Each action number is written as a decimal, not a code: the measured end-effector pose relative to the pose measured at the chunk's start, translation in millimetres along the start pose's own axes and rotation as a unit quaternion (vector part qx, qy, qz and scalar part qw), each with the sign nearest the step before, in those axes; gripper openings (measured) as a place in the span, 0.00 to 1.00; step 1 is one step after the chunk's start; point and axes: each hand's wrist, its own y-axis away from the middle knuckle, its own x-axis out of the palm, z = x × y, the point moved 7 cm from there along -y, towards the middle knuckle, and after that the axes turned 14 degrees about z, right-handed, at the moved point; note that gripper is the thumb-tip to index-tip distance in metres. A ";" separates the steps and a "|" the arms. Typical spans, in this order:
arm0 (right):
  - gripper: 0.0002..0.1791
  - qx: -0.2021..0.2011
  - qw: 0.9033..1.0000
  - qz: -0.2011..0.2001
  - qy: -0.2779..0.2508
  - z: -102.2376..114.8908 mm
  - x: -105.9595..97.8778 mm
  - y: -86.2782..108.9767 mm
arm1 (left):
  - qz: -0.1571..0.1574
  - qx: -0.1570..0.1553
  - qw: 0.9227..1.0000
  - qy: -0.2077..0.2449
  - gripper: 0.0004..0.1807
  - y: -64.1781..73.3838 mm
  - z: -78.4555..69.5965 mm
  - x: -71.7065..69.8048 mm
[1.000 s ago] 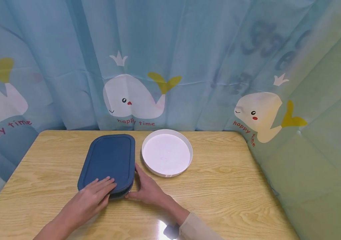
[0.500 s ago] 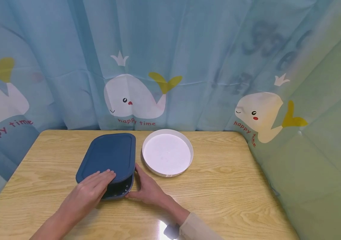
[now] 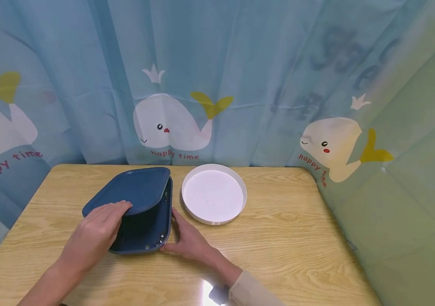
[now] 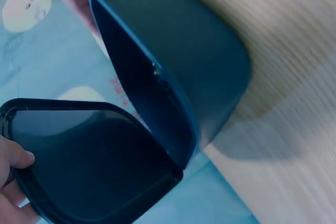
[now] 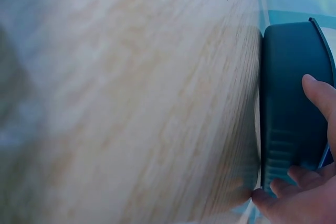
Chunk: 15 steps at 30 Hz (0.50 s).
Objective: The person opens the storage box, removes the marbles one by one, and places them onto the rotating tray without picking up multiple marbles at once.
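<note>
My left hand [image 3: 94, 228] grips the near edge of a dark blue lid [image 3: 137, 187], which is tilted up off a matching blue box [image 3: 137, 236]. In the left wrist view, the underside of the lid [image 4: 100, 156] shows, its far end still meeting the box. My right hand [image 3: 188, 240] holds the box at its near right corner, thumb on the near side and fingers along the right side. Through the gap, small shiny pieces [image 3: 162, 239] show along the inner edge. The lid hides the far left of the interior.
A round white tray [image 3: 213, 195] with a low rim stands right of the box. All this is on a wooden table [image 3: 286, 255]. A blue curtain [image 3: 255, 76] printed with whales hangs behind and along the sides.
My left hand has raised the near edge of the lid and moved it up and left, opening the box. My right hand stays in place.
</note>
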 end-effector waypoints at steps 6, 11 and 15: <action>0.60 0.000 1.000 0.002 -0.005 0.7 1.1 0.7 | -0.025 -0.053 0.998 0.009 0.36 3.6 15.0 -10.8; 0.60 -0.007 1.000 0.000 -0.006 1.3 0.6 0.5 | -0.034 -0.112 0.993 0.026 0.17 9.1 29.9 -20.1; 0.60 -0.013 1.000 -0.003 -0.005 1.4 0.1 0.1 | -0.050 -0.151 0.987 0.032 0.21 14.3 40.7 -28.4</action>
